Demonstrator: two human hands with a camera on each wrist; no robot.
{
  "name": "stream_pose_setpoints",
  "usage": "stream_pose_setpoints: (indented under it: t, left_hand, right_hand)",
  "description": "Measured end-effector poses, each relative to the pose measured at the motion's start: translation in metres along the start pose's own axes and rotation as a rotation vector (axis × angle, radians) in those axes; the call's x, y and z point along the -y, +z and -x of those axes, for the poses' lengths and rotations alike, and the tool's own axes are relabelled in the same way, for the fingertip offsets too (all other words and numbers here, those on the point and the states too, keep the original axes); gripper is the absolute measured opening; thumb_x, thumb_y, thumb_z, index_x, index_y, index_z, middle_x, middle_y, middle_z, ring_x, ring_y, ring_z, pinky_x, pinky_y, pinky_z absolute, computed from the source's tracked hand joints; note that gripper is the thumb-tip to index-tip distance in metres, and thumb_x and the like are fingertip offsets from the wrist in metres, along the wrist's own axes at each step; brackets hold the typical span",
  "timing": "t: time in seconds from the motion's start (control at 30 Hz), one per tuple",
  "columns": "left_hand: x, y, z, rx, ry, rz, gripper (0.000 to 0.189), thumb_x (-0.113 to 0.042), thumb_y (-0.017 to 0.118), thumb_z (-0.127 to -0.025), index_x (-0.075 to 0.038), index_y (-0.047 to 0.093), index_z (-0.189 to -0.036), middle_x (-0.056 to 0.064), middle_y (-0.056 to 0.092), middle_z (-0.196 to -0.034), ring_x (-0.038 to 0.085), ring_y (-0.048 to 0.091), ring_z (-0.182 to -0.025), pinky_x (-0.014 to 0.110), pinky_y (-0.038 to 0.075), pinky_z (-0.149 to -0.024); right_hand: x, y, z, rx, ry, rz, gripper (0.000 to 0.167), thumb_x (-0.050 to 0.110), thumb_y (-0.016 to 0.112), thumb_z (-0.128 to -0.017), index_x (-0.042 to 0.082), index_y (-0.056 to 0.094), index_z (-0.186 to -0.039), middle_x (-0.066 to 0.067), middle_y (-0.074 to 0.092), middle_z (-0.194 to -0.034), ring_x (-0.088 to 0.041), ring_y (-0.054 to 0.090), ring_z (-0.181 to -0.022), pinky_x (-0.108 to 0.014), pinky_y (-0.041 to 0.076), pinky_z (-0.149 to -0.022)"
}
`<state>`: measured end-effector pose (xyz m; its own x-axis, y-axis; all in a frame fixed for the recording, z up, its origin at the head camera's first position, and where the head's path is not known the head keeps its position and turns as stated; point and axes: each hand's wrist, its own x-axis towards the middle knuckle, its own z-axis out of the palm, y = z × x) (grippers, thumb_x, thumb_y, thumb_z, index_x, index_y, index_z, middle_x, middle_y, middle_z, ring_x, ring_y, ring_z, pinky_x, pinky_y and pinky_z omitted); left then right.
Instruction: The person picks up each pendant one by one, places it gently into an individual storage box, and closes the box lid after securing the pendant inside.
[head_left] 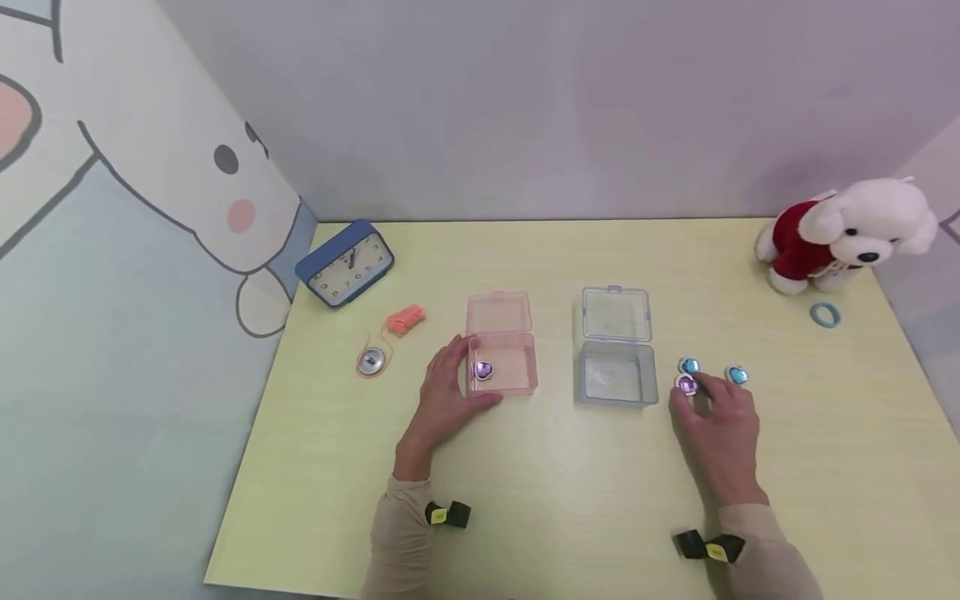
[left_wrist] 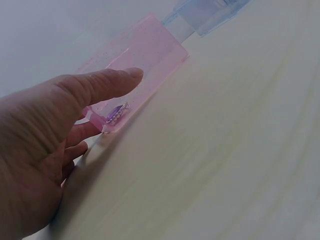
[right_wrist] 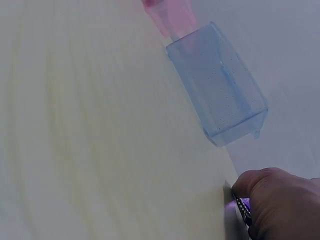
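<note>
My left hand (head_left: 444, 400) holds a small pink plastic box (head_left: 517, 392) by its left side, thumb along the front wall and fingers at the far left. The box's lid is tipped back. Inside, by the left wall, lies a purple gem with a beaded silver rim (head_left: 483, 370). On the right, my right hand (head_left: 720, 429) pinches a second purple gem (head_left: 686, 384) between thumb and fingers, low over the table; in the right wrist view the thumb (right_wrist: 255, 182) partly hides it. A blue gem (head_left: 688, 365) is right behind it, another blue gem (head_left: 737, 375) farther right.
A clear bluish box (head_left: 618, 375) with its lid back stands between the hands. At left are a blue clock (head_left: 345, 265), coral yarn (head_left: 406, 320) and a round silver piece (head_left: 371, 361) with thread. A plush dog (head_left: 840, 233) and blue ring (head_left: 825, 315) are at far right.
</note>
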<state>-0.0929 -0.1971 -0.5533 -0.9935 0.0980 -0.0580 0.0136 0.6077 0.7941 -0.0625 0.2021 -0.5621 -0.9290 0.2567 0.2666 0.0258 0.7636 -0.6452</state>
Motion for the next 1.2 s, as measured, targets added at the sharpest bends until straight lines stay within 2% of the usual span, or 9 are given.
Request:
stream_pose_setpoints:
  t: [0.23,0.47,0.73,1.03,1.2]
  left_hand:
    - [0.0,0.0,-0.001,-0.003,0.011,-0.007,0.096,-0.046,0.089,-0.081,-0.025,0.039,-0.16,0.006,0.033,-0.171,0.033,0.025,-0.158,0.067,0.021,-0.125]
    - [-0.001,0.0,-0.001,-0.008,0.012,-0.005,0.096,-0.044,0.09,-0.08,-0.025,0.04,-0.16,0.006,0.033,-0.171,0.034,0.025,-0.157,0.067,0.021,-0.124]
    - [0.001,0.0,-0.001,-0.015,0.028,-0.01,0.096,-0.043,0.09,-0.08,-0.023,0.041,-0.159,0.008,0.035,-0.17,0.035,0.026,-0.157,0.068,0.022,-0.124]
    - [0.001,0.001,-0.001,-0.001,0.017,-0.015,0.096,-0.045,0.089,-0.08,-0.024,0.04,-0.16,0.008,0.033,-0.171,0.035,0.025,-0.157,0.068,0.022,-0.124]
    - [0.0,0.0,-0.001,0.0,0.017,-0.015,0.096,-0.043,0.09,-0.08,-0.024,0.04,-0.16,0.008,0.034,-0.171,0.034,0.025,-0.158,0.068,0.021,-0.124]
  right_hand:
    - [-0.002,0.004,-0.006,-0.04,-0.081,0.01,0.037,0.006,0.079,-0.089,-0.011,0.071,-0.12,-0.031,0.07,-0.112,-0.045,0.059,-0.103,-0.058,0.046,-0.085]
    - [0.002,0.003,-0.014,-0.071,-0.151,-0.024,0.035,0.004,0.08,-0.087,-0.011,0.072,-0.118,-0.029,0.072,-0.107,-0.041,0.059,-0.098,-0.044,0.042,-0.08]
    - [0.013,0.0,-0.032,-0.133,-0.243,-0.033,0.035,-0.003,0.082,-0.083,-0.015,0.07,-0.113,-0.035,0.071,-0.109,-0.051,0.059,-0.101,-0.059,0.046,-0.084]
    - [0.028,-0.001,-0.042,-0.134,-0.225,0.023,0.033,0.001,0.083,-0.085,-0.011,0.073,-0.114,-0.032,0.073,-0.113,-0.047,0.06,-0.103,-0.059,0.049,-0.082]
    - [0.035,0.0,-0.044,-0.131,-0.232,0.02,0.033,0.001,0.083,-0.085,-0.01,0.073,-0.115,-0.031,0.073,-0.114,-0.046,0.06,-0.103,-0.059,0.049,-0.082]
